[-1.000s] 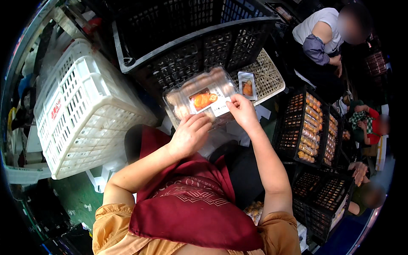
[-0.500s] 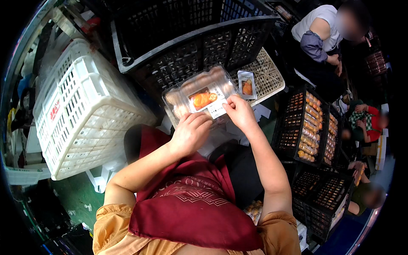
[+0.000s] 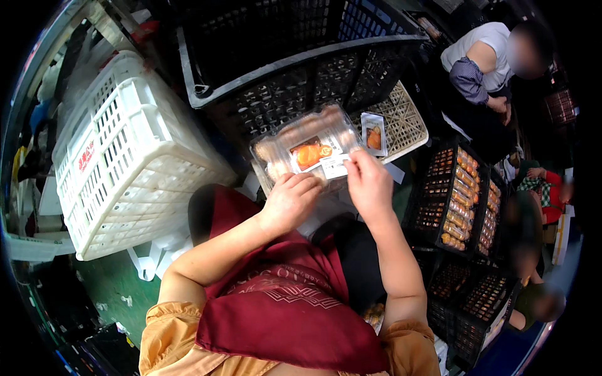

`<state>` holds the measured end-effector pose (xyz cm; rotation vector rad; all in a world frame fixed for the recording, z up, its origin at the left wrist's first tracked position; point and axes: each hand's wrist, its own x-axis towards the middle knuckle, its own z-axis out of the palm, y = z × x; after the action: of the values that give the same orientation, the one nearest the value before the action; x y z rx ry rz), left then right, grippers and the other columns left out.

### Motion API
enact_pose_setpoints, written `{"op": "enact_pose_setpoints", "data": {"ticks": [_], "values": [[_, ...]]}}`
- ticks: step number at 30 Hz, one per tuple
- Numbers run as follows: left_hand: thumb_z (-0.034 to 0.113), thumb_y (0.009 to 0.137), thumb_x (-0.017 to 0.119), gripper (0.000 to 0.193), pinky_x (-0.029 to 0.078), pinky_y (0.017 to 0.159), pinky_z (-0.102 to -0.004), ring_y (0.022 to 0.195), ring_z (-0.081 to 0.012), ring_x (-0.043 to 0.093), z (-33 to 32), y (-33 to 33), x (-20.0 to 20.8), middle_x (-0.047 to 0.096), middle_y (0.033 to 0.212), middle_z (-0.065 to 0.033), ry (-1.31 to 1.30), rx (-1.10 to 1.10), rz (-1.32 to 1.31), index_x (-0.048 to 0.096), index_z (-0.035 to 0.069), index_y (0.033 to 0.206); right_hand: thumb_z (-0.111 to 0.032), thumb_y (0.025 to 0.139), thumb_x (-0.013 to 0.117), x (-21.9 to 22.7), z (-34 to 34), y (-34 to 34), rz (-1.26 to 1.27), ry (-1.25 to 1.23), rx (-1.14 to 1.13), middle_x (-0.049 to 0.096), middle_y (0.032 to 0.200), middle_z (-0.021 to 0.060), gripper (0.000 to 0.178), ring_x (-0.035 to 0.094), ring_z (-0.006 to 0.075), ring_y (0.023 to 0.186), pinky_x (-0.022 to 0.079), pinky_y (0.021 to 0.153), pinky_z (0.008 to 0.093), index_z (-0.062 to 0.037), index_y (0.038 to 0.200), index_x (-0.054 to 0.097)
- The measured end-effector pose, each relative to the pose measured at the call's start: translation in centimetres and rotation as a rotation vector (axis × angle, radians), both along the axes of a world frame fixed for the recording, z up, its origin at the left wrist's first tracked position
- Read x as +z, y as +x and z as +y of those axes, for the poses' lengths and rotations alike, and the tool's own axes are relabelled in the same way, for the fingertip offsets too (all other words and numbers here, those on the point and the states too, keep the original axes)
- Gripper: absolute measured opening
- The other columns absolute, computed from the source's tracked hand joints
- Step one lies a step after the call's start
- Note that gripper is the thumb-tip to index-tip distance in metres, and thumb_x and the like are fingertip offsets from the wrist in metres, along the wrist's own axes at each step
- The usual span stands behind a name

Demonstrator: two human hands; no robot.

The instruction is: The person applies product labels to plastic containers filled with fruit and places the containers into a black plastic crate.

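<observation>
A clear plastic box (image 3: 282, 141) of rounded, pale brown food pieces lies in front of me, tilted, with an orange-pictured label (image 3: 308, 156) on its lid. My left hand (image 3: 290, 202) holds the near edge of the box, its fingers curled onto the lid. My right hand (image 3: 369, 182) is closed, thumb and fingertips pinching the right end of a white sticker (image 3: 334, 167) on the lid beside the picture. Whether that end is stuck down or lifted I cannot tell. Beyond the box's right end lies a stack of picture labels (image 3: 374, 135).
A large black crate (image 3: 301, 62) stands just beyond the box, and a white crate (image 3: 113, 163) tilts at my left. The labels rest on an upturned cream crate (image 3: 407, 119). Black crates of packed food (image 3: 461, 200) are stacked at right. A person in white (image 3: 480, 56) sits farther off.
My right hand has turned more upright, still pinching the sticker's end. The left hand stays at the box's near edge. The whole view has shifted slightly, moving everything right and down.
</observation>
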<state>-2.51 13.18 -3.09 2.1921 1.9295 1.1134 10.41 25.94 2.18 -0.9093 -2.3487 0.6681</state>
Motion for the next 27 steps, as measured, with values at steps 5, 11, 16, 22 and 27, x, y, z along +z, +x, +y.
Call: {"op": "enact_pose_setpoints", "data": {"ticks": [5, 11, 16, 22, 27], "values": [[0.005, 0.069, 0.062, 0.031, 0.043, 0.081, -0.0370, 0.098, -0.0253, 0.057, -0.1, 0.1, 0.6, 0.060, 0.104, -0.0094, -0.011, -0.008, 0.005, 0.061, 0.003, 0.100, -0.015, 0.081, 0.062, -0.6, 2.5, 0.7, -0.061, -0.392, 0.040, 0.060, 0.070, 0.0118, 0.014, 0.060, 0.0247, 0.064, 0.045, 0.059, 0.0351, -0.0024, 0.083, 0.057], [0.006, 0.069, 0.063, 0.032, 0.042, 0.083, -0.0379, 0.099, -0.0260, 0.057, -0.2, 0.1, 0.4, 0.060, 0.105, -0.0099, -0.006, -0.014, -0.002, 0.060, 0.003, 0.101, -0.017, 0.080, 0.064, -5.3, 4.4, 1.0, -0.149, -0.515, 0.055, 0.060, 0.067, 0.0104, 0.017, 0.059, 0.0217, 0.061, 0.045, 0.058, 0.0326, -0.0018, 0.081, 0.058], [0.006, 0.068, 0.063, 0.036, 0.043, 0.082, -0.0385, 0.101, -0.0271, 0.056, -0.2, 0.1, 0.0, 0.059, 0.108, -0.0100, 0.011, -0.015, -0.008, 0.059, 0.002, 0.103, -0.019, 0.080, 0.064, -4.8, 4.0, 0.5, -0.198, -0.453, 0.029, 0.062, 0.069, 0.0113, 0.018, 0.061, 0.0254, 0.065, 0.046, 0.059, 0.0343, -0.0027, 0.081, 0.058], [0.012, 0.068, 0.063, 0.038, 0.039, 0.090, -0.0371, 0.106, -0.0245, 0.052, 0.9, 1.3, 0.6, 0.056, 0.110, -0.0074, 0.025, 0.087, 0.104, 0.058, 0.003, 0.104, -0.021, 0.078, 0.065, -3.3, 2.3, 0.2, -0.221, -0.261, -0.042, 0.062, 0.072, 0.0123, 0.019, 0.061, 0.0306, 0.070, 0.047, 0.062, 0.0384, -0.0041, 0.081, 0.056], [0.015, 0.067, 0.066, 0.048, 0.038, 0.094, -0.0409, 0.113, -0.0275, 0.049, 0.9, 0.8, -0.7, 0.053, 0.119, -0.0106, -0.016, 0.037, 0.163, 0.056, 0.003, 0.112, -0.023, 0.075, 0.068, -3.7, 1.3, 0.6, -0.273, 0.192, -0.030, 0.062, 0.079, 0.0106, 0.024, 0.060, 0.0312, 0.076, 0.048, 0.065, 0.0398, -0.0064, 0.087, 0.056]]}}
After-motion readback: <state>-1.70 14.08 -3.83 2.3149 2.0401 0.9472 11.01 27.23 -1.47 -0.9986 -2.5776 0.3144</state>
